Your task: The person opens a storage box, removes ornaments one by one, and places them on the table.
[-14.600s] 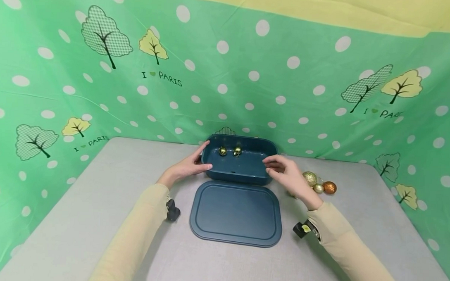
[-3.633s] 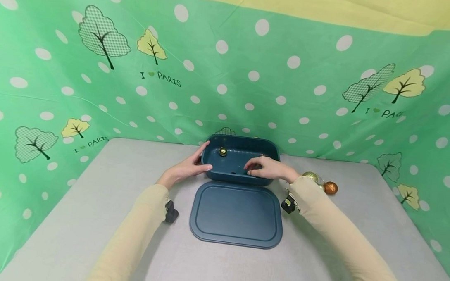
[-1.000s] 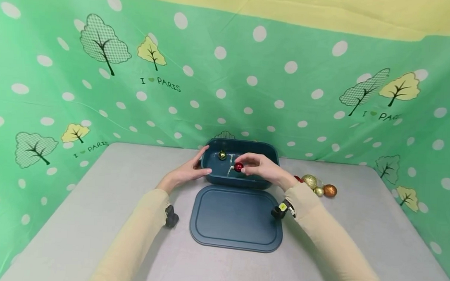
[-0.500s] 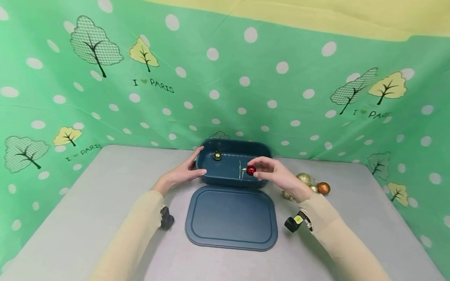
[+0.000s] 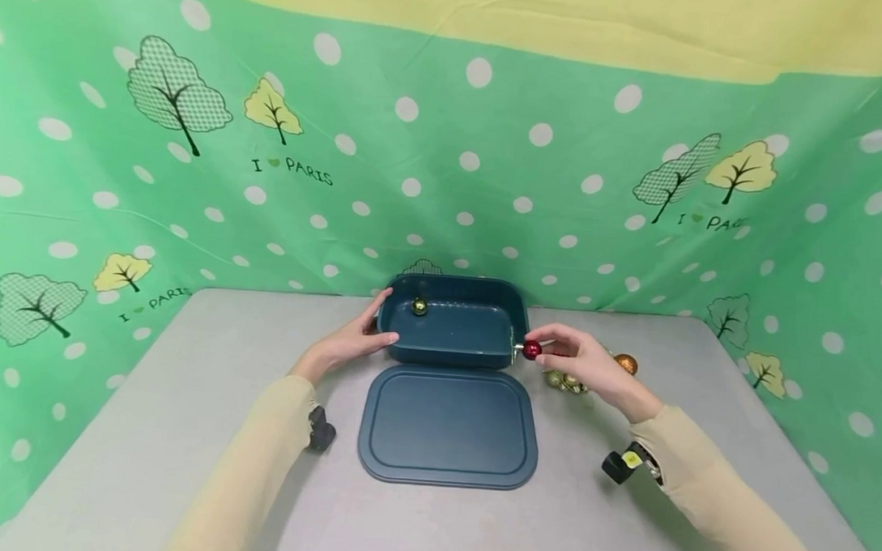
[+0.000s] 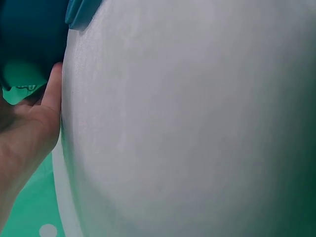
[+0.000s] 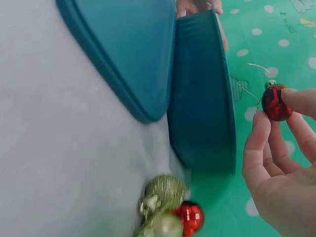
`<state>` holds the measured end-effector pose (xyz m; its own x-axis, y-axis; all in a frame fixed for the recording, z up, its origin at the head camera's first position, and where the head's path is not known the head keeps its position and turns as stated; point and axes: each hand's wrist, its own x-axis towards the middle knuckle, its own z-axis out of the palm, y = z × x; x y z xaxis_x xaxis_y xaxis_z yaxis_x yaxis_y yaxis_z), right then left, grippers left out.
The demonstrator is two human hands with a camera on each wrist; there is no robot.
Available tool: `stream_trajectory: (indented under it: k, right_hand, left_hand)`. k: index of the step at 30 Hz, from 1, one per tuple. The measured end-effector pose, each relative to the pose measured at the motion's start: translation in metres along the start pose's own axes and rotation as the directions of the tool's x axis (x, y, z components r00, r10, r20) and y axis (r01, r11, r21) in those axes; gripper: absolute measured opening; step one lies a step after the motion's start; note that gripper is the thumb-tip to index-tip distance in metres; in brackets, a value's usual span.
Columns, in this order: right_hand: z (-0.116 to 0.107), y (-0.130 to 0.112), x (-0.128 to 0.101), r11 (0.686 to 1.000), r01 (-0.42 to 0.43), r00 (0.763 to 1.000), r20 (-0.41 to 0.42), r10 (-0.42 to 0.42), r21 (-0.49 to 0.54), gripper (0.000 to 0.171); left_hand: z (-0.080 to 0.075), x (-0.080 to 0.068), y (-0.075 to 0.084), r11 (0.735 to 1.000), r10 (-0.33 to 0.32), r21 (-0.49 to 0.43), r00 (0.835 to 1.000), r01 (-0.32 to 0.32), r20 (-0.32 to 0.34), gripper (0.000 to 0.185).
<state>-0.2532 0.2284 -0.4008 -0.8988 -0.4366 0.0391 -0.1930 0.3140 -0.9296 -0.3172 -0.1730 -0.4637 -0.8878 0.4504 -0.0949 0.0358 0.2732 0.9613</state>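
A dark blue box (image 5: 449,341) stands open at the back of the grey table, with a small gold bauble (image 5: 419,307) in its far left corner. My left hand (image 5: 379,320) grips the box's left end, thumb on the near wall; the left wrist view shows that hand (image 6: 34,118) against the box (image 6: 29,34). My right hand (image 5: 548,350) pinches a red bauble (image 5: 531,350) in the air just outside the box's right end. In the right wrist view the red bauble (image 7: 275,102) and its hook sit between my fingers (image 7: 256,148), beside the box (image 7: 202,98).
The box's lid (image 5: 448,426) lies flat in front of it. A heap of gold, red and orange baubles (image 5: 570,380) lies on the table (image 5: 151,427) under my right hand, also shown as baubles (image 7: 165,207) in the right wrist view. A green dotted cloth (image 5: 444,186) walls the table.
My right hand has carried the red bauble to the right, from over the box's inside to just past its right end. The left hand stays on the box.
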Motion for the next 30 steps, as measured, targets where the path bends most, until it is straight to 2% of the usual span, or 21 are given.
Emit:
stream_trajectory:
  k: [9,20,25,30]
  right_hand:
    - [-0.018,0.014,-0.036,1.0,0.014,0.994,-0.11,-0.014,-0.005,0.035]
    - [-0.033,0.029,-0.056,0.998,0.041,0.973,-0.224,-0.05,-0.042,0.036]
    - [-0.036,0.039,-0.065,0.996,0.042,0.963,-0.261,-0.063,-0.083,0.036]
    - [-0.039,0.047,-0.077,0.99,-0.002,0.95,-0.308,-0.043,-0.144,0.037]
  left_hand:
    - [0.0,-0.001,0.001,1.0,0.009,-0.003,1.0,-0.009,0.006,0.09]
    - [0.002,-0.006,0.005,0.999,-0.035,-0.038,0.999,0.035,-0.006,0.09]
    - [0.002,-0.007,0.005,1.0,-0.025,0.006,0.999,0.025,-0.021,0.09]
    - [0.002,-0.007,0.006,0.999,-0.004,0.051,1.0,0.005,-0.016,0.091]
